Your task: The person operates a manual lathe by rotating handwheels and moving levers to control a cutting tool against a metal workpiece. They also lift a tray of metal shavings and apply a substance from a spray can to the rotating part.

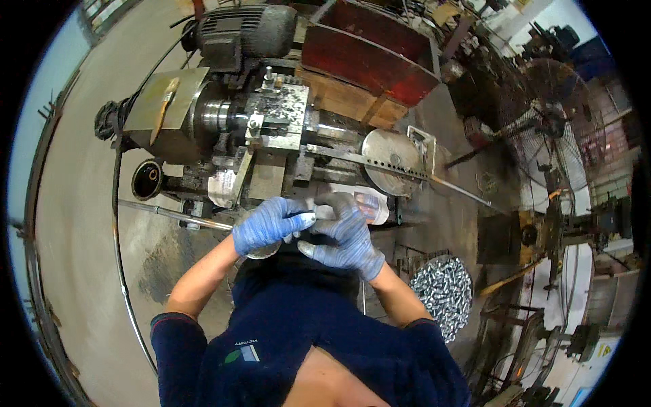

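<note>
A lathe (264, 129) stood just beyond both hands, its dark motor (247, 30) at the far end and a grey headstock box (163, 102) beyond the left hand, with a brush (165, 105) lying on top. A red tray (369, 57) on a wooden crate (346, 102) sat farther off, beyond the right hand. A floor fan (553, 146) stood well to the right of the right hand. A heap of small shiny metal parts (444, 292) lay near the right forearm, to its right and a little nearer the body. A round steel disc (390, 159) with a long rod (434, 180) sat just beyond the right hand. A thin bar (173, 214) ran in from the left, ending near the left hand.

The left hand (268, 227), in a blue glove, was curled round a small bright metal piece (306, 218), whose end showed between finger and thumb. The right hand (346, 234), in a blue-grey glove, met it from the right, fingers bent and touching the same piece; whether it truly gripped it could not be told. The piece sat between the two hands, close in front of the chest, just short of the lathe
</note>
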